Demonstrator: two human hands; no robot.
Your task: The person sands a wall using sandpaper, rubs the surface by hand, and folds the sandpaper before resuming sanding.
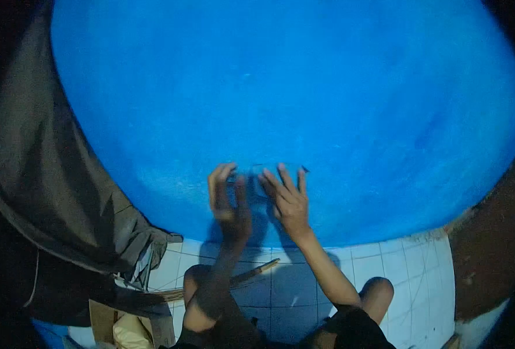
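Note:
A blue painted wall rises in front of me, with both hands at its lower part. My right hand is up against the wall, its fingers spread and pointing upward. Close to its fingertips is a small dark mark, too small to identify. Between the two hands, a faint square outline shows on the wall, partly in shadow. To the left, my left hand is raised with bent fingers and smeared by motion. Whether anything small lies between its fingers cannot be made out.
Grey cloth hangs along the left side. White floor tiles meet the wall below. A bundle of thin sticks lies by my left knee. An open cardboard box holds something pale yellow. A brown surface borders the right.

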